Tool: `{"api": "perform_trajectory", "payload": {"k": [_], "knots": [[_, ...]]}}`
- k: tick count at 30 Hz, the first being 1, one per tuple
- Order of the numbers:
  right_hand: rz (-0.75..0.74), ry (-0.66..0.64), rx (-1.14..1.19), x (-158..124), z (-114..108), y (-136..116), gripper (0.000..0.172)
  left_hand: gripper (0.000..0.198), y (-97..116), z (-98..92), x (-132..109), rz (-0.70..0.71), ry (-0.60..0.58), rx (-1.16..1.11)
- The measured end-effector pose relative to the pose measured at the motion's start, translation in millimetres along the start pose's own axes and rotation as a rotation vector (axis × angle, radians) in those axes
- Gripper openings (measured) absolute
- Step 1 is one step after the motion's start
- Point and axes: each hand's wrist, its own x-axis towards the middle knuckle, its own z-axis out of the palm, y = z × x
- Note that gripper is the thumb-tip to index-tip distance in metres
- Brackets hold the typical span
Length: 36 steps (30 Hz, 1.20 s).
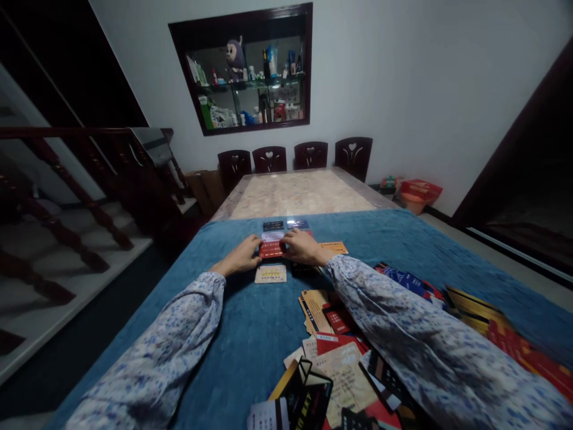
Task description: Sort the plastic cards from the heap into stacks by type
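Note:
A red card (271, 251) lies on the blue cloth, held at its two side edges. My left hand (244, 254) grips its left edge between thumb and fingers, and my right hand (302, 246) has the right edge the same way. Just behind it a pale lilac card (272, 236) shows in part. Farther back lie a black card (273, 226) and a blue card (298, 224) side by side. Nearer me is a cream card (271, 274). A dark card (307, 270) and an orange card (333, 247) are partly covered by my right hand and wrist.
A loose heap of mixed cards (344, 376) spreads under and beside my right forearm. More cards, blue ones (409, 282) and yellow ones (478, 310), lie to the right. The blue cloth (224, 334) covers the table's near part. Several dark chairs (311, 154) stand at the far end.

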Motion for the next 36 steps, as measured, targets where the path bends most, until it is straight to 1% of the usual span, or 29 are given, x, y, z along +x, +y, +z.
{"api": "perform_trajectory", "payload": {"k": [6, 12, 19, 26, 36], "knots": [[-0.004, -0.055, -0.004, 8, 9, 3, 0.023, 0.039, -10, 8.2, 9, -0.046, -0.058, 0.024], [-0.007, -0.087, -0.009, 13, 15, 6, 0.024, 0.034, -19, 12.5, 15, -0.04, -0.077, 0.021], [-0.006, -0.105, -0.005, 15, 19, 9, 0.026, 0.033, -19, 12.5, 14, -0.038, -0.091, 0.013], [0.025, -0.124, -0.008, 12, 15, 4, 0.026, 0.033, -18, 10.3, 14, -0.052, -0.142, 0.019], [0.042, -0.164, -0.02, 11, 5, -2, 0.027, 0.046, -16, 9.0, 18, -0.073, -0.174, 0.06]]}}
